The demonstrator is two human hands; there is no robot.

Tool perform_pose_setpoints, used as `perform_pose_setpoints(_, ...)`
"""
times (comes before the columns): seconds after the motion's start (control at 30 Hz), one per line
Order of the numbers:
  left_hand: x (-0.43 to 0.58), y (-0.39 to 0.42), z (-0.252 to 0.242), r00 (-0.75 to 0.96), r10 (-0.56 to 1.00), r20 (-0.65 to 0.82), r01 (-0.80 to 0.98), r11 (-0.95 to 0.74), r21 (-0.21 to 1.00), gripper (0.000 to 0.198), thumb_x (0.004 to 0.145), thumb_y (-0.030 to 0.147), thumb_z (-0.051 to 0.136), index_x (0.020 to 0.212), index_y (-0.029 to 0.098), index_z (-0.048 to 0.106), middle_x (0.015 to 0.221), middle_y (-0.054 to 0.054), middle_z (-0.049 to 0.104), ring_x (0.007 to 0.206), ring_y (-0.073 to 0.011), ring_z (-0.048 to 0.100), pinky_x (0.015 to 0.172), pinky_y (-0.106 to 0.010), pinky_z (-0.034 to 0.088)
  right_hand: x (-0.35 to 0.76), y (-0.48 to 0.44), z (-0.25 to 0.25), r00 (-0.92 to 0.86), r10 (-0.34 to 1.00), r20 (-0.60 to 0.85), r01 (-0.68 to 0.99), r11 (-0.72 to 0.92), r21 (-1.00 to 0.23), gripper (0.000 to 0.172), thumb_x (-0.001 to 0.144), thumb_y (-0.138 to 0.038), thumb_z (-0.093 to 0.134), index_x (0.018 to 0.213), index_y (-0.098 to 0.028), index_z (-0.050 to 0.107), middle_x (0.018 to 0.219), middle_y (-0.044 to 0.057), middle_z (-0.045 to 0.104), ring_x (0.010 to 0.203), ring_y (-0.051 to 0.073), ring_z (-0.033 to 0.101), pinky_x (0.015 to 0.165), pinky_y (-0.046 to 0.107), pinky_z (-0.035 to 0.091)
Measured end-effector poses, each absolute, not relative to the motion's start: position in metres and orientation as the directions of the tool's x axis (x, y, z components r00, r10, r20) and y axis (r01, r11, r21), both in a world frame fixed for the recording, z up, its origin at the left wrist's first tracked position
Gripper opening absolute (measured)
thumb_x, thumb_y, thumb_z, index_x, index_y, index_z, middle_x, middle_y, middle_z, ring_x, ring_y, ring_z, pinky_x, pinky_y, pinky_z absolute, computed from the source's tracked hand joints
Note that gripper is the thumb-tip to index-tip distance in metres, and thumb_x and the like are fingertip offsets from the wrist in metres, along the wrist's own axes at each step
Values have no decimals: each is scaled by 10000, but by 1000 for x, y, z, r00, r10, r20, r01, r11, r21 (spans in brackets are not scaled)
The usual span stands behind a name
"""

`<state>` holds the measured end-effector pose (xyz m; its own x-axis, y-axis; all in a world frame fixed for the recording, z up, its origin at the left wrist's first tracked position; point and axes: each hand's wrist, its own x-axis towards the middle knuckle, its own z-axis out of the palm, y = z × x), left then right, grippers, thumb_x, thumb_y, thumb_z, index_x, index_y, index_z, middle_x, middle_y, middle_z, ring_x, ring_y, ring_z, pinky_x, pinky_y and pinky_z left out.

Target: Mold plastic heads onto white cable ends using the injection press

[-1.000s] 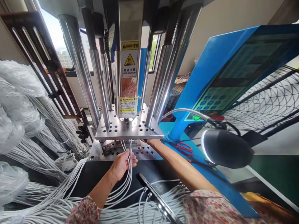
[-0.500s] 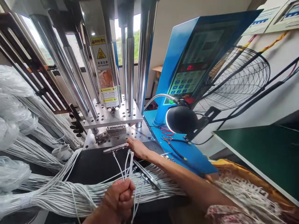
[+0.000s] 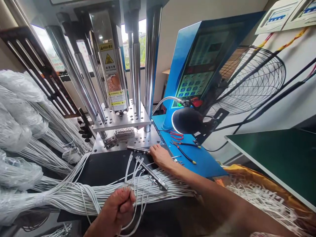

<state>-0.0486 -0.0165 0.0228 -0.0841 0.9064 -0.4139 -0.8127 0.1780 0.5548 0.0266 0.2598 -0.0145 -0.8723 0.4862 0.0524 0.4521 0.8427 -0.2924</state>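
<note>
My left hand (image 3: 119, 205) is closed around a few thin white cables (image 3: 127, 171), low in front of the press. Their pale end pieces (image 3: 140, 160) point up toward the machine, apart from the metal bar. My right hand (image 3: 161, 158) grips the right end of a slim notched metal bar (image 3: 138, 149) at the front edge of the press's steel plate. Its fingertips are partly hidden. Between the hands, a second long metal bar (image 3: 154, 174) lies aslant on a thick bundle of white cables (image 3: 74, 197).
The press (image 3: 123, 123) stands ahead, with a metal mould block (image 3: 124, 132) on its lower plate. To the right are a lamp (image 3: 189, 121), pliers (image 3: 184, 151), a blue control box (image 3: 197, 62) and a fan (image 3: 254, 79). Plastic-wrapped cable bundles (image 3: 14, 115) crowd the left.
My right hand has moved right with the notched bar, which now slopes down to the right. My left hand has shifted slightly left with the cables. The camera view has shifted a little.
</note>
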Motion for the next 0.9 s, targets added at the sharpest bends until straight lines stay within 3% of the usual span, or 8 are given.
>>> perform_pose_setpoints(0.07,-47,-15,15,-58,914,-402,-811,192,553,296,862,407,683,773,129,637,465,94,288,375,-29,132,357,-163,133,37,246,-3,-872,481,89,424,834,-352,243,992,-271,433,992,-155,647,1096,151,625,1100,280,530,870,344,432)
perform_pose_setpoints(0.13,-46,-12,9,-48,921,-387,-803,195,563,287,889,397,647,781,132,632,476,88,304,376,-31,147,363,-165,148,44,227,11,-896,443,37,323,706,-630,270,995,-318,432,1005,-178,663,1046,105,642,988,225,576,809,308,467)
perform_pose_setpoints(0.2,-45,-8,5,-37,925,-378,-789,205,579,278,896,388,635,791,131,634,482,86,313,376,-31,151,366,-163,155,48,206,22,-942,325,-84,183,288,-940,329,966,-437,476,1013,-177,672,973,75,654,791,165,591,644,257,484)
perform_pose_setpoints(0.27,-44,-5,2,-36,923,-384,-778,215,590,275,895,393,633,808,132,637,487,86,321,378,-30,150,366,-160,149,48,186,29,-964,224,-145,109,-168,-980,402,886,-525,574,970,-146,681,914,66,650,640,115,538,487,207,430)
perform_pose_setpoints(0.33,-43,-3,0,-57,915,-400,-767,216,604,291,897,412,627,817,133,639,491,82,337,383,-30,159,370,-157,148,46,174,30,-951,268,-155,47,-368,-929,402,815,-520,660,883,-125,685,848,53,636,580,86,492,419,177,393)
perform_pose_setpoints(0.5,-39,-1,-2,-121,897,-426,-747,200,634,325,857,460,668,824,137,657,480,82,353,389,-32,170,376,-161,157,43,168,20,-905,403,-138,-19,-363,-932,343,762,-465,715,766,-124,683,701,24,609,573,104,511,369,169,428)
perform_pose_setpoints(0.9,-30,3,15,-150,857,-492,-700,260,665,396,748,496,771,785,128,630,476,87,357,386,-14,144,379,-165,123,51,167,18,-876,452,-166,-35,-403,-915,361,717,-466,742,688,-129,614,700,23,598,584,114,527,319,168,448)
